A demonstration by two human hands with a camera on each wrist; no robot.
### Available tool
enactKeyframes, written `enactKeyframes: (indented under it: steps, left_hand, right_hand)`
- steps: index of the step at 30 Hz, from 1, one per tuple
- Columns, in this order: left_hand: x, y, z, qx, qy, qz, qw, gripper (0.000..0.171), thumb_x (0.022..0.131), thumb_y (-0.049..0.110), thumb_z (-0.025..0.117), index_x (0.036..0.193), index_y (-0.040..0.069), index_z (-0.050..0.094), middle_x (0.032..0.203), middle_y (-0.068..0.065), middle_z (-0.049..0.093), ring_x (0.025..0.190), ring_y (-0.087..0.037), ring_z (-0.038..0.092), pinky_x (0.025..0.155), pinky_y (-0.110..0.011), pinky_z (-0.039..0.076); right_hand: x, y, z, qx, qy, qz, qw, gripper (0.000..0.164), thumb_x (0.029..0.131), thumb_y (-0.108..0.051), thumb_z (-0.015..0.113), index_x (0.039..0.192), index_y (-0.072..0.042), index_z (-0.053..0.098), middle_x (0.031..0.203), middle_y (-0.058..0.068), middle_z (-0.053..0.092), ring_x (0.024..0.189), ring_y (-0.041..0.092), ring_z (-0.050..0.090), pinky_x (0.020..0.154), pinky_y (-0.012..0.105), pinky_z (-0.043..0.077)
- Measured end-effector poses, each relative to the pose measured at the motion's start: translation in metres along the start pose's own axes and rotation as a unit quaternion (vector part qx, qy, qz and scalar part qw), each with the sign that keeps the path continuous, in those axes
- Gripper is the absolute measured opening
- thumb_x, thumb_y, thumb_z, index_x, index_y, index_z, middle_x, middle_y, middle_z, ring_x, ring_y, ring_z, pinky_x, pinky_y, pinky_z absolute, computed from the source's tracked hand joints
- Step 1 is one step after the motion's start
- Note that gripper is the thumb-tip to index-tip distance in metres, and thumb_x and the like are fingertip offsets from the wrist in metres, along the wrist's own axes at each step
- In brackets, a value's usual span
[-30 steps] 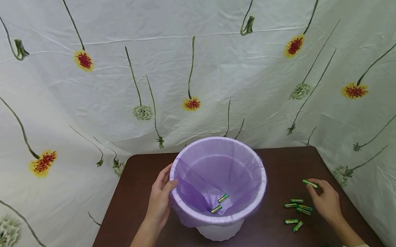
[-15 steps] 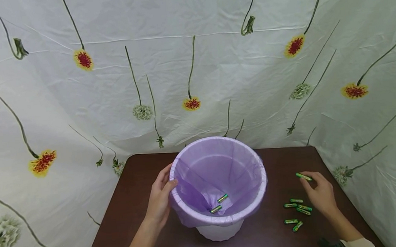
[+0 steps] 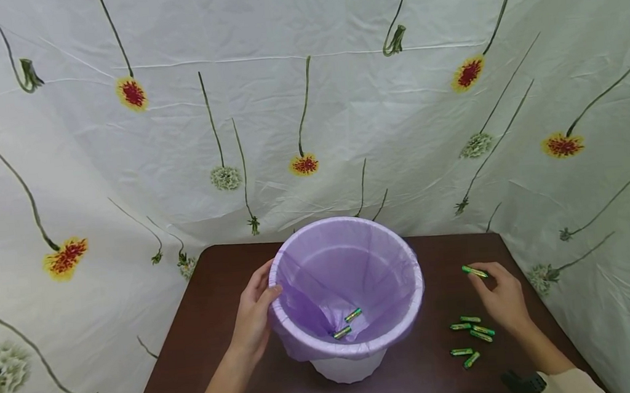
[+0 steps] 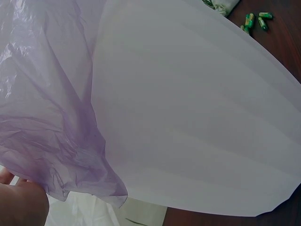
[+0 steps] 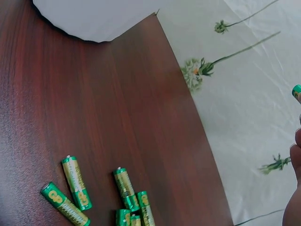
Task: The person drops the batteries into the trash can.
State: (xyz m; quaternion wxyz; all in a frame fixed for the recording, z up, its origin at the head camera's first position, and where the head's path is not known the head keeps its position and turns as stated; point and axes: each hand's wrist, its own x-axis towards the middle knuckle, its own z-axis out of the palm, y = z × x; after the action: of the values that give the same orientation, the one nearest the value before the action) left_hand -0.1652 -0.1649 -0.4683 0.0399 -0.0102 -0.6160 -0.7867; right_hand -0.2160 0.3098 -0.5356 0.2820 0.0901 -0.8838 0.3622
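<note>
A white bin (image 3: pixel 351 367) lined with a thin purple bag (image 3: pixel 347 255) stands mid-table. My left hand (image 3: pixel 253 318) grips its left rim, thumb over the bag's folded edge and fingers outside. In the left wrist view the bag's loose hem (image 4: pixel 70 160) hangs over the bin's pale wall (image 4: pixel 197 108). Two green batteries (image 3: pixel 353 315) lie at the bottom of the bag. To the right of the bin, my right hand (image 3: pixel 503 293) pinches one green battery (image 3: pixel 474 271) between thumb and fingertips, raised above the table. That battery's end (image 5: pixel 296 92) just shows at the right wrist view's edge.
Several green-and-gold batteries (image 3: pixel 472 338) lie loose on the dark wooden table (image 3: pixel 437 261), right of the bin and below my right hand. A pale flower-printed cloth (image 3: pixel 263 102) hangs behind the table and along both sides.
My right hand has moved up and slightly left, toward the bin, with the battery pinched in it. The left hand and the bin have stayed in place.
</note>
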Motion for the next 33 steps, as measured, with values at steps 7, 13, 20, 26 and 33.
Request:
enactKeyframes:
  steps: [7, 13, 20, 26, 33]
  left_hand:
    - [0.0, 0.0, 0.0, 0.002, 0.0, -0.001, 1.0, 0.055, 0.098, 0.003, 0.057, 0.152, 0.006, 0.046, 0.152, -0.014, 0.048, 0.128, -0.031, 0.051, 0.096, -0.031, 0.051]
    - [0.0, 0.001, 0.0, 0.003, 0.0, 0.001, 1.0, 0.055, 0.099, 0.002, 0.056, 0.152, 0.005, 0.046, 0.151, -0.015, 0.049, 0.127, -0.03, 0.052, 0.096, -0.031, 0.051]
    - [0.0, 0.0, 0.0, 0.0, -0.005, 0.009, 0.9999, 0.055, 0.098, 0.001, 0.056, 0.152, 0.003, 0.045, 0.151, -0.016, 0.049, 0.126, -0.028, 0.053, 0.096, -0.031, 0.05]
    - [0.001, -0.001, 0.0, 0.0, -0.007, 0.016, 0.9999, 0.055, 0.098, 0.0, 0.055, 0.152, 0.003, 0.045, 0.151, -0.016, 0.049, 0.127, -0.027, 0.052, 0.097, -0.03, 0.049]
    - [0.001, -0.002, -0.001, 0.001, -0.006, 0.011, 0.9999, 0.055, 0.098, 0.0, 0.055, 0.152, 0.004, 0.045, 0.151, -0.016, 0.049, 0.126, -0.028, 0.052, 0.096, -0.031, 0.049]
  right_hand:
    - [0.01, -0.014, 0.0, 0.021, 0.009, -0.025, 0.999, 0.018, 0.089, 0.002, 0.077, 0.107, -0.003, 0.075, 0.101, 0.01, 0.068, 0.097, 0.008, 0.058, 0.082, 0.025, 0.042]
    - [0.017, -0.021, 0.001, 0.04, 0.001, -0.047, 0.998, 0.02, 0.089, 0.005, 0.076, 0.108, -0.004, 0.075, 0.101, 0.008, 0.069, 0.099, 0.001, 0.056, 0.084, 0.023, 0.042]
    - [0.027, -0.028, 0.0, 0.053, -0.003, -0.086, 0.995, 0.021, 0.09, 0.004, 0.075, 0.108, -0.005, 0.075, 0.102, 0.007, 0.069, 0.1, 0.004, 0.059, 0.084, 0.023, 0.043]
    - [0.036, -0.033, 0.0, 0.052, -0.009, -0.104, 0.993, 0.02, 0.09, 0.003, 0.074, 0.109, -0.004, 0.075, 0.103, 0.007, 0.07, 0.1, 0.01, 0.061, 0.085, 0.022, 0.044]
    - [0.046, -0.044, 0.0, 0.06, -0.016, -0.122, 0.991, 0.021, 0.089, 0.004, 0.076, 0.107, -0.005, 0.076, 0.101, 0.005, 0.07, 0.098, 0.009, 0.062, 0.082, 0.025, 0.045]
